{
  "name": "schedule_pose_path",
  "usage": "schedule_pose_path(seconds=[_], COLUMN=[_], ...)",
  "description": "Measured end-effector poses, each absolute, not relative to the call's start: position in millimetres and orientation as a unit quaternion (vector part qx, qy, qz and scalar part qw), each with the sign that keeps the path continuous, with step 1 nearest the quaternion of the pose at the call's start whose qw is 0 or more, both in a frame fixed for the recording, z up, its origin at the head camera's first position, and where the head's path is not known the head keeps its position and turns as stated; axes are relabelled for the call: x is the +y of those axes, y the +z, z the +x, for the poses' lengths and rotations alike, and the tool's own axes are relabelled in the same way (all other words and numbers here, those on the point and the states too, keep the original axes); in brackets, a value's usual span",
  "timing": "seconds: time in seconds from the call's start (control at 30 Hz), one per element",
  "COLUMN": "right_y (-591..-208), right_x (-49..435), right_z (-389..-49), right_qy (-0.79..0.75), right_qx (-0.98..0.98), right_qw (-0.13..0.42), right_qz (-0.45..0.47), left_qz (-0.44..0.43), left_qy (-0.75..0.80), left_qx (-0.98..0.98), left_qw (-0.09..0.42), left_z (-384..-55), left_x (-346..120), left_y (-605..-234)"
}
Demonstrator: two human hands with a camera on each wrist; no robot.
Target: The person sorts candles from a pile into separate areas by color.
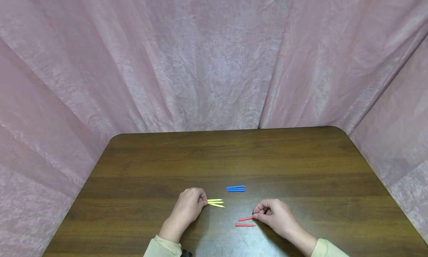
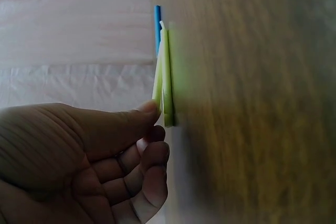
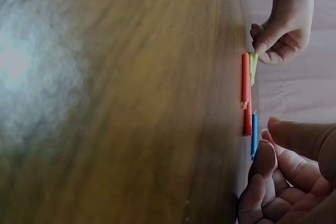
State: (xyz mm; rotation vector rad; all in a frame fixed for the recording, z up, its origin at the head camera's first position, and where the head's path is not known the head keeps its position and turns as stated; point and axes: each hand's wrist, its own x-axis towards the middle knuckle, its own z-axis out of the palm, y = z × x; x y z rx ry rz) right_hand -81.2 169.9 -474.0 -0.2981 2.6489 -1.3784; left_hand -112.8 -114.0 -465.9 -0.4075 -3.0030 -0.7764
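My left hand (image 1: pixel 188 205) pinches the near end of a thin yellow candle (image 2: pixel 157 80) between thumb and fingertips. Beside it another yellow candle (image 2: pixel 167 77) lies along the wooden table; the head view shows three yellow candles (image 1: pixel 215 202) fanned out. My right hand (image 1: pixel 274 217) is low at the right end of a slanted red candle (image 1: pixel 245 219). In the right wrist view a gap shows between thumb and index finger, with that candle's blunt end (image 3: pixel 248 127) just beyond them. A second red candle (image 1: pixel 245 225) lies nearer me.
Several blue candles (image 1: pixel 235 189) lie together farther back, between the hands. All the candles are on the brown wooden table (image 1: pixel 150 167), which has rounded far corners. Pink curtains (image 1: pixel 214 63) hang behind it and along both sides. A small black object (image 1: pixel 186 253) shows by the left sleeve.
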Motion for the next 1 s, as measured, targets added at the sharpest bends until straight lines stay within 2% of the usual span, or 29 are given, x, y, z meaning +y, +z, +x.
schedule_pose_path(seconds=[0.47, 1.0], right_y=[-475.7, -475.9], right_x=[170.4, 170.7], right_z=[-82.6, -82.9], right_qy=[-0.449, -0.451], right_qx=[0.885, 0.884], right_qw=[0.065, 0.069], right_qz=[-0.103, -0.102], left_qz=[-0.157, -0.139], left_qy=[-0.237, -0.24], left_qx=[-0.958, -0.96], left_qw=[0.029, 0.037], left_z=[-116.7, -118.8], left_x=[-114.8, -113.4], left_y=[-470.3, -472.2])
